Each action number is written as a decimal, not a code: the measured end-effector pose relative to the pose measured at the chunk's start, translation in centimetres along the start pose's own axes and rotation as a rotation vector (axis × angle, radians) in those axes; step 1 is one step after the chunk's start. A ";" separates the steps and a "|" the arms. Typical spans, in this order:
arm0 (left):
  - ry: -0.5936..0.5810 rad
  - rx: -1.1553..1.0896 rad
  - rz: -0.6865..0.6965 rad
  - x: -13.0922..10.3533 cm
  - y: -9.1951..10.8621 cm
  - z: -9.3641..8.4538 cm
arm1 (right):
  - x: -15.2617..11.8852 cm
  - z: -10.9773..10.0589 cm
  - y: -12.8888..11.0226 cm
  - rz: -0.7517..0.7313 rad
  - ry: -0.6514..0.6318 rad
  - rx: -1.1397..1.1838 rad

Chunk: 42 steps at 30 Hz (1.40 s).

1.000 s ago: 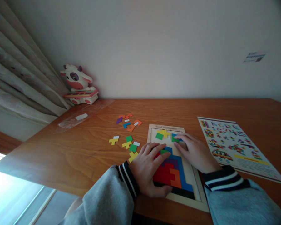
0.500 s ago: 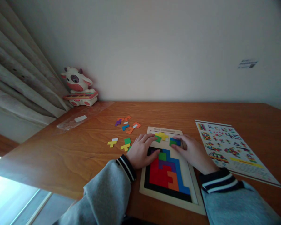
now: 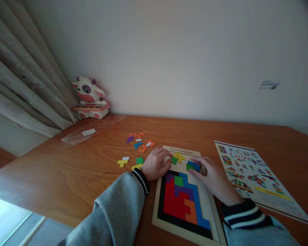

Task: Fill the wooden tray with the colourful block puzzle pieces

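Note:
My right hand [image 3: 213,175] pinches a blue puzzle piece [image 3: 194,165] between thumb and fingers, over the upper right of a wooden puzzle board [image 3: 157,218]. A green piece [image 3: 190,167] shows beside and partly under the blue one. My left hand [image 3: 156,164] rests at the board's upper left, thumb and forefinger apart. Its fingertips are at another green piece [image 3: 174,160], beside a yellow piece [image 3: 180,157]. Inside the board's frame lie red [image 3: 171,201], orange [image 3: 191,211], purple [image 3: 183,191], blue [image 3: 199,205] and green [image 3: 178,180] pieces, along a black border [image 3: 184,223].
Left of the board lie loose pieces, including orange [image 3: 143,148], purple [image 3: 129,139] and yellow [image 3: 122,163] ones. A printed sheet [image 3: 256,177] lies to the right. A clear plastic bag [image 3: 75,137] and a toy cow with a keyboard [image 3: 90,99] are at the back left.
My left hand has drawn its thumb in closer to its fingers. The right hand still holds the blue piece, now tilted differently. The whole view has shifted slightly.

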<state>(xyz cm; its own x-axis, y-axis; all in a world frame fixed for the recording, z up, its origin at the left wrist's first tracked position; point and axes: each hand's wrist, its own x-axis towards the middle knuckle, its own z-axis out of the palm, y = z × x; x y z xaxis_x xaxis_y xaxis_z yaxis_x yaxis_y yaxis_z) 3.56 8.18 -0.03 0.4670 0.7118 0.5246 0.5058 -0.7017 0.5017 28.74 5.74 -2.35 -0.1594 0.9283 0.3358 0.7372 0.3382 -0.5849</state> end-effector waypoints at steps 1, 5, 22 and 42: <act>-0.016 -0.004 0.016 -0.1 0.2 0.0 | 0.0 0.0 0.0 0.006 -0.002 0.006; -0.053 0.016 0.069 -0.7 0.7 0.2 | -0.1 0.0 -0.1 -0.008 -0.038 0.021; -0.086 0.036 0.061 -1.0 0.7 0.4 | -0.4 0.0 -0.1 0.064 -0.057 0.107; 0.038 0.028 0.193 -0.9 1.1 0.0 | 0.2 0.1 -5.5 -0.288 -0.031 0.069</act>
<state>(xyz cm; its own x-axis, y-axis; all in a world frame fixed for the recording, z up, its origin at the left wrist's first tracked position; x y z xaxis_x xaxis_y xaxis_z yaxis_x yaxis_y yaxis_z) 3.68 6.75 0.00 0.5296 0.5619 0.6354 0.4296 -0.8236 0.3703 24.56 4.07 0.90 -0.3763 0.7967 0.4730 0.6125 0.5969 -0.5181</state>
